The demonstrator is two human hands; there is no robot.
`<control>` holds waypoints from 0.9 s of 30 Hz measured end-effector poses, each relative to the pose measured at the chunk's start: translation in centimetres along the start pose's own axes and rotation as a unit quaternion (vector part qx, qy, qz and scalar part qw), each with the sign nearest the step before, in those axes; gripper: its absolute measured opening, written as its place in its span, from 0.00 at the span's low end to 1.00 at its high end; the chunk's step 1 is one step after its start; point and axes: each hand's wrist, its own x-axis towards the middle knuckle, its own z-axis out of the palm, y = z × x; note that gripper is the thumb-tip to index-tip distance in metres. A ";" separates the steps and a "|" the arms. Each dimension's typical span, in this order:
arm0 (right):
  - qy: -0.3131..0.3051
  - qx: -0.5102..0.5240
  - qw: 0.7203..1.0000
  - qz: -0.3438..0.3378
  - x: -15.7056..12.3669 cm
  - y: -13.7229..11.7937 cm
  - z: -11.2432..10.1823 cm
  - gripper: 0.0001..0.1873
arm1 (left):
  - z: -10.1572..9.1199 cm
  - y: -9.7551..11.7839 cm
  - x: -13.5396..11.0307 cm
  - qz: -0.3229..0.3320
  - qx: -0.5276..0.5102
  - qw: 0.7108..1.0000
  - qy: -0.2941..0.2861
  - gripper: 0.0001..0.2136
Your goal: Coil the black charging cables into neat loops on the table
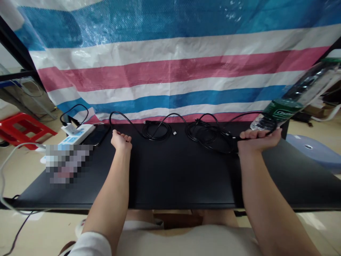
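My left hand (pixel 121 139) is closed around a thin black cable (pixel 119 112), which arcs up from the fingers and runs right into a small coil (pixel 153 138). A light-coloured plug end (pixel 174 133) lies beside that coil on the black table (pixel 181 170). Over to the right, a larger tangle of black cable (pixel 198 141) spreads toward my right hand (pixel 258 138). The right fingers are curled around black cable, and a strand loops up behind them. Both palms face partly upward, so the exact grip is hard to see.
A clear bottle with a green label (pixel 283 108) stands tilted-looking behind my right hand. At left are a white power strip (pixel 77 137) with a plugged-in adapter, a dark phone (pixel 98 135) and a pixelated patch. A striped sheet (pixel 170 76) hangs behind; a red stool (pixel 23 129) is on the floor.
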 end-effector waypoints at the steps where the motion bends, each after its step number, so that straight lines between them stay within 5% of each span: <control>1: 0.012 -0.017 1.000 -0.011 0.1 0.1 -0.1 0.30 | 0.1 -0.1 -0.2 -0.003 0.005 1.000 0.005 0.14; 6: -0.057 -0.245 0.960 -0.119 -1.6 1.4 0.9 0.25 | 0.6 -1.4 -1.3 -0.004 0.063 0.993 -0.104 0.15; 11: -0.159 -0.447 0.875 -0.090 -3.7 2.3 2.4 0.26 | 0.7 -2.9 -2.0 0.042 0.130 0.974 -0.178 0.09; 16: -0.094 -0.319 0.941 0.061 -2.9 1.4 2.8 0.18 | 0.5 -3.1 -1.9 0.088 0.170 0.960 -0.206 0.06; 21: -0.033 -0.116 0.981 0.155 -2.2 -0.1 3.0 0.22 | 0.7 -2.7 -1.6 0.119 0.114 0.973 -0.162 0.14; 24: -0.074 -0.115 0.979 0.148 -2.6 0.4 3.1 0.23 | 0.9 -2.8 -1.8 0.100 0.118 0.973 -0.169 0.15; 27: -0.162 -0.217 0.953 0.136 -3.3 1.7 2.8 0.24 | 0.8 -3.5 -2.0 0.086 0.192 0.958 -0.197 0.14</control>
